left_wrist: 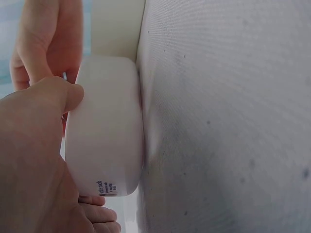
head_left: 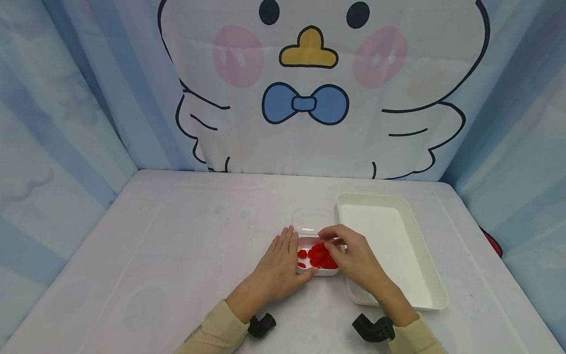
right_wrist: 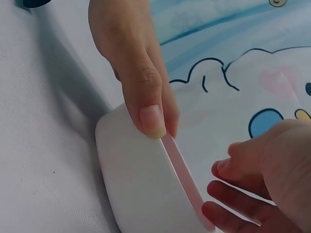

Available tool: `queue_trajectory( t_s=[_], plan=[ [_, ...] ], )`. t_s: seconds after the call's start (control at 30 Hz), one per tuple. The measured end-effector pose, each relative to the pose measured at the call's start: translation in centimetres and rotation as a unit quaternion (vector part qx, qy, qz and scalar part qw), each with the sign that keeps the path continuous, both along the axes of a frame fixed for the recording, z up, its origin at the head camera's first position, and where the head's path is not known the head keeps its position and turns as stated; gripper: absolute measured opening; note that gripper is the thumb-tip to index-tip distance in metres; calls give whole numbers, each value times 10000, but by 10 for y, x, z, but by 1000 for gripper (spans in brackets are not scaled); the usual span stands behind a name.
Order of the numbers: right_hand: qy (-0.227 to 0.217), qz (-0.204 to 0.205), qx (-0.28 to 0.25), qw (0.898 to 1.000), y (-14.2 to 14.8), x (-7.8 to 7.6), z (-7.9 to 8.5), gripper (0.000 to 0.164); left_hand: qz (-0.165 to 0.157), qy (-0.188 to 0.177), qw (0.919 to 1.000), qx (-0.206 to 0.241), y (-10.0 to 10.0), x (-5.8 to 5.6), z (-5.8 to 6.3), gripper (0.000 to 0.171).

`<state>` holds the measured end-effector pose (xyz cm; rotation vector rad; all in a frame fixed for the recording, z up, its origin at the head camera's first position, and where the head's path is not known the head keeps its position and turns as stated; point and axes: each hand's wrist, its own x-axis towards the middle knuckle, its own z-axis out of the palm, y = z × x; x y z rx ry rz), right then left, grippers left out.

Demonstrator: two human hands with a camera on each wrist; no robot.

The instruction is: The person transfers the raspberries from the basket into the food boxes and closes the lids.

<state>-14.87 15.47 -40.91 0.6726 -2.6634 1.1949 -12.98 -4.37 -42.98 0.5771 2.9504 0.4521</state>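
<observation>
A small white box (head_left: 326, 273) stands on the table with flat, roundish red pieces (head_left: 322, 256) inside, heaped toward its right side. Its clear lid (head_left: 313, 216) is hinged back behind it. My left hand (head_left: 279, 268) holds the box by its left side, fingers stretched along the wall and thumb on the front rim. In the left wrist view small dark print shows on the box wall (left_wrist: 104, 131). Over the box's right edge hovers my right hand (head_left: 355, 253), thumb and fingertips apart above the red pieces. Nothing shows between those fingers (right_wrist: 238, 199) in the right wrist view.
A shallow white tray (head_left: 389, 246) lies just right of the box, partly under my right forearm. The pale table (head_left: 177, 246) ends at a curtain (head_left: 305, 147) with a cartoon bird. Black bands (head_left: 373, 328) sit on both wrists.
</observation>
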Motion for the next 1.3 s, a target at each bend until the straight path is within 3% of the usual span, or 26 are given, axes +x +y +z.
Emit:
queue_trajectory(
  t_s=[0.47,1.3],
  plan=[
    [15,-397,-105,9992,13,-4,6,24,34,-69,10000,60,0,0,-1,94],
    [-27,-723,-119,9973,27,-10,7,25,118,-190,9997,134,1,0,-1,97]
  ],
)
